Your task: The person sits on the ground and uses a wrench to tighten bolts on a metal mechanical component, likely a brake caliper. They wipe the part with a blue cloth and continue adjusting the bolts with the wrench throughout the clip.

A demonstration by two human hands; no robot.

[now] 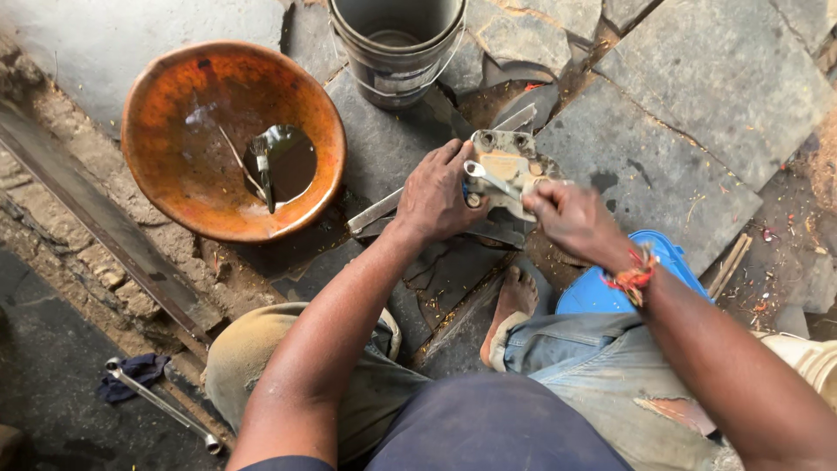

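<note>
A greasy grey metal machine part rests on a flat metal strip on the stone floor in front of me. My left hand presses on the part's left side and holds it down. A small silver spanner sits gripped in my right hand, its ring end lying over the part near my left fingers. A red thread band circles my right wrist.
A rusty orange bowl with dark oily liquid and a brush sits at left. A grey bucket stands behind the part. A blue plastic seat is under my right arm. A long wrench and dark rag lie bottom left.
</note>
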